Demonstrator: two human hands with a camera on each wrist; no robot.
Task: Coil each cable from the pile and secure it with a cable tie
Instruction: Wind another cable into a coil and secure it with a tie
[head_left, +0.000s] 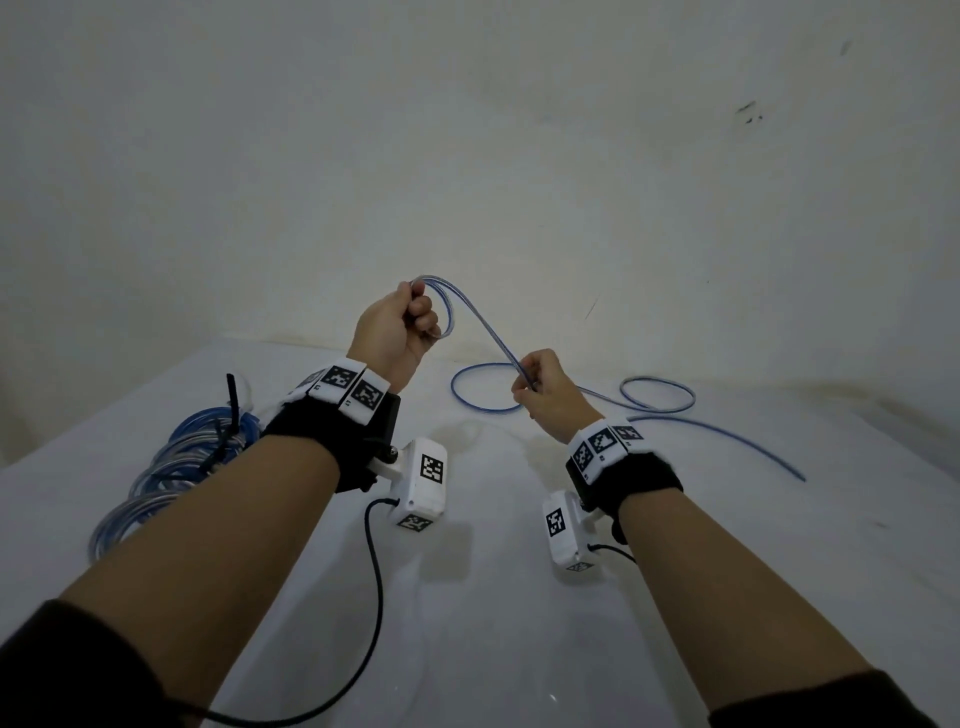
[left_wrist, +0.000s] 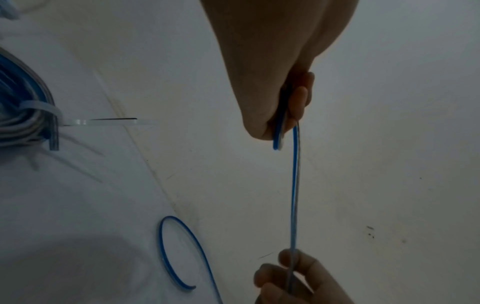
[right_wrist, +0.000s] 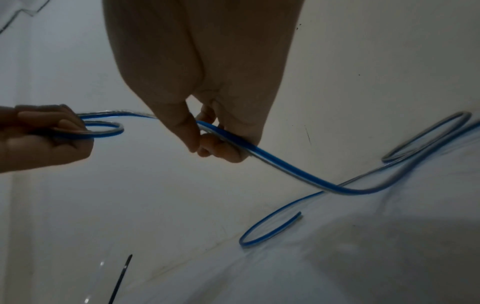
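Observation:
A flat blue-and-clear cable (head_left: 480, 325) runs in the air between both hands above a white table (head_left: 493, 597). My left hand (head_left: 397, 325) is raised and grips a small loop of the cable (right_wrist: 103, 129) near its end. My right hand (head_left: 543, 389), lower and to the right, pinches the same cable (right_wrist: 259, 152) between thumb and fingers. From the right hand the cable (head_left: 660, 397) trails onto the table in loose curls toward the right. The left wrist view shows the stretch of cable (left_wrist: 294, 185) running down from the left hand (left_wrist: 280, 115) to the right hand (left_wrist: 288, 275).
Coiled blue-and-clear cables (head_left: 171, 467) bound with ties lie at the table's left, a black cable tie (head_left: 234, 410) sticking up from them. A pale wall (head_left: 519, 156) stands behind the table. Black leads (head_left: 374, 571) hang from the wrist cameras.

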